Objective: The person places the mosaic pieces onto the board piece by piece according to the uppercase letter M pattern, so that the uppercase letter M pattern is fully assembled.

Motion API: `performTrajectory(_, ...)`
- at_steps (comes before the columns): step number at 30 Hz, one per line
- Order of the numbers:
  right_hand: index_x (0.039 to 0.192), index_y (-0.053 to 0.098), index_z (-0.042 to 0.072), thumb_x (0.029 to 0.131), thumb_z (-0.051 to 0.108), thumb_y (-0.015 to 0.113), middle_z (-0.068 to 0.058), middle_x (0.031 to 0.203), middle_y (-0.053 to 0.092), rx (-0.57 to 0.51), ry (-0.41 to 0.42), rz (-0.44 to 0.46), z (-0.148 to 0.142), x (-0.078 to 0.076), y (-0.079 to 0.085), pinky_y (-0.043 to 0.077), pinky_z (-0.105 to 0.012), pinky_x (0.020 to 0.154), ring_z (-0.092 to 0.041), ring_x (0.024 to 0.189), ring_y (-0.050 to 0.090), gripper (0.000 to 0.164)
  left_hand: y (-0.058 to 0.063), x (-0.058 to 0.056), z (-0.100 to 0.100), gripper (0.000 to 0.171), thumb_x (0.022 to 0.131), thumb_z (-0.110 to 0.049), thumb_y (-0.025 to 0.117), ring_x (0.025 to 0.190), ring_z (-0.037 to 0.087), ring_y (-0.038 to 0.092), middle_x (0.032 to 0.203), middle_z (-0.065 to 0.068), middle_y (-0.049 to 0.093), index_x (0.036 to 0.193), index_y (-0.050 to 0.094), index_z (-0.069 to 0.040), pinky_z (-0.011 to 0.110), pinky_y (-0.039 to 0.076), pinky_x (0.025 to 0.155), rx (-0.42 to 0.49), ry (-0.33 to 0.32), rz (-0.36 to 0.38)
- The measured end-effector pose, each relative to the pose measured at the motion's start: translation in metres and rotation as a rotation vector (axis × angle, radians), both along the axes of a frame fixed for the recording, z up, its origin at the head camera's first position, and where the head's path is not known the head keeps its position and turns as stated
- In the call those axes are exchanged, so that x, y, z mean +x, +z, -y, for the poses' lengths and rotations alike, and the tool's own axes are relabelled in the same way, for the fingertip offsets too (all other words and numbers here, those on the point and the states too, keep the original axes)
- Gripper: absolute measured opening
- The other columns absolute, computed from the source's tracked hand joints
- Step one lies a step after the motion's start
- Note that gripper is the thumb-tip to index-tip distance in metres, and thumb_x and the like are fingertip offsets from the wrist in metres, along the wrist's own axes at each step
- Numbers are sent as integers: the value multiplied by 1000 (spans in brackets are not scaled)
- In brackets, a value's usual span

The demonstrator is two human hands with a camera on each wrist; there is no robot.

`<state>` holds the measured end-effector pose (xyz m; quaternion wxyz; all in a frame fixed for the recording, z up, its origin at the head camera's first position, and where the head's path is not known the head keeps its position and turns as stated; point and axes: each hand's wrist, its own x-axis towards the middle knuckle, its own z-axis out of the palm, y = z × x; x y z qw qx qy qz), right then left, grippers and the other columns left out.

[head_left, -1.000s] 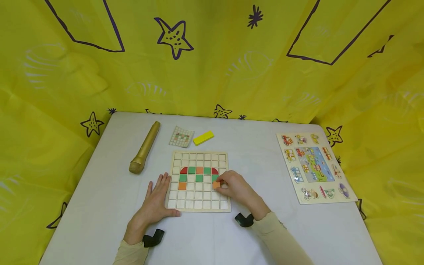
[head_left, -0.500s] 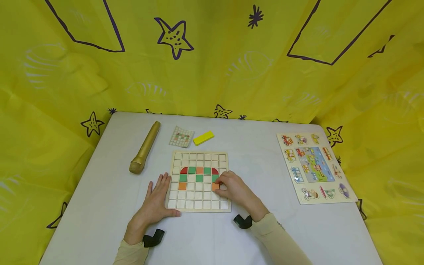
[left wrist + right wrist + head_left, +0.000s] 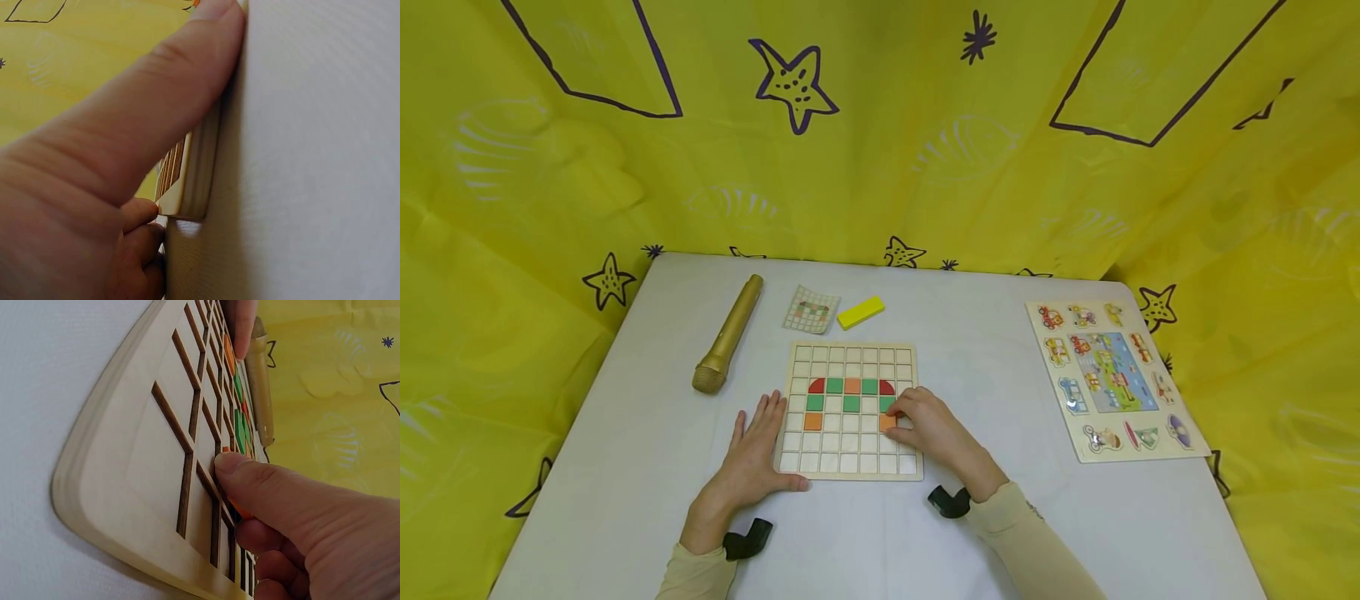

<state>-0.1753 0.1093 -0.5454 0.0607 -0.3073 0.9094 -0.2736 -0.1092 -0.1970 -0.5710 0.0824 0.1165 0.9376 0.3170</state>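
Observation:
A wooden grid board [image 3: 859, 463] lies on the table and bears red, green and orange tiles. My right hand [image 3: 942, 427] pinches an orange square tile [image 3: 887, 423] between thumb and fingers, at a cell on the board's right side. In the right wrist view the thumb [image 3: 269, 487] covers most of this tile. My left hand [image 3: 752, 462] rests flat with spread fingers at the board's left edge, its thumb along the near edge. Another orange tile [image 3: 812, 422] lies in the same row on the left, below a green tile [image 3: 815, 403].
Behind the board are a small pattern card [image 3: 812, 310] and a yellow block [image 3: 861, 312]. A gold microphone [image 3: 727, 335] lies at the left. At the right is a vehicle picture puzzle [image 3: 1118, 379]. A yellow curtain [image 3: 880, 183] surrounds the table's back and sides.
The orange tile in my right hand has gone from tilted over the cell to lying in line with it. The right hand shifted slightly; the left hand stayed still.

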Motion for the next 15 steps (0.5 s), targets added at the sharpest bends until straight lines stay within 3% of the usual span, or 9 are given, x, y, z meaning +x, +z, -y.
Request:
performTrajectory(10, 103, 72, 7, 81, 25, 81, 3, 96, 61, -2, -19, 17, 0, 1, -3, 48, -32, 83, -15, 91, 52, 29, -1, 1, 2, 137, 54, -54, 90, 146, 36, 2, 160, 21, 10, 152, 16, 7, 58, -5, 111, 6, -8, -15)
performTrajectory(15, 107, 72, 9, 86, 28, 77, 4, 96, 62, -20, -43, 1, -3, 4, -1, 48, -30, 79, -13, 90, 51, 29, -1, 0, 2, 137, 54, -52, 91, 146, 37, 2, 159, 22, 11, 152, 17, 7, 59, -5, 111, 8, -7, -21)
